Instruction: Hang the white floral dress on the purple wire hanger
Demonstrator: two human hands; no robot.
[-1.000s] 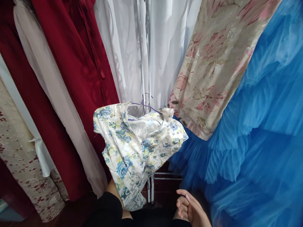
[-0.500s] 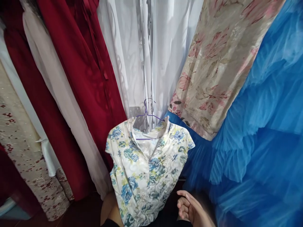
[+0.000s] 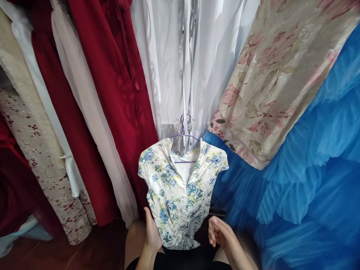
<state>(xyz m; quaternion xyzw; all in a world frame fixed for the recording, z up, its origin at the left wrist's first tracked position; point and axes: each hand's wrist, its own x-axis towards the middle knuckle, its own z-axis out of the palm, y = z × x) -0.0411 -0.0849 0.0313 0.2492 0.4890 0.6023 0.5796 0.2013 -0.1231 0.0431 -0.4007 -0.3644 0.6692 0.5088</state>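
A white short-sleeved blouse [image 3: 174, 191] with blue and yellow flowers hangs on a thin purple hanger [image 3: 184, 131], its V-neck facing me. My left hand [image 3: 154, 234] is at the blouse's lower left edge, thumb stretched up and away from the cloth. Its other fingers are partly hidden behind the fabric. To the right of the hem, my right hand [image 3: 222, 234] is apart from the blouse. Its fingers are loosely bent and nothing is in them.
Behind the blouse hang white gowns [image 3: 168, 67]. Left are a dark red dress [image 3: 112, 93], a pale pink one [image 3: 87, 101] and a sequined one [image 3: 50, 187]. Right are a beige floral garment [image 3: 267, 82] and blue ruffled tulle [image 3: 303, 195]. My knees [image 3: 135, 240] show below.
My left hand has come into view beside the blouse. The blouse's hem has risen a little and its lower part has swung. My right hand stays nearby, fingers slightly more curled. The view has shifted left.
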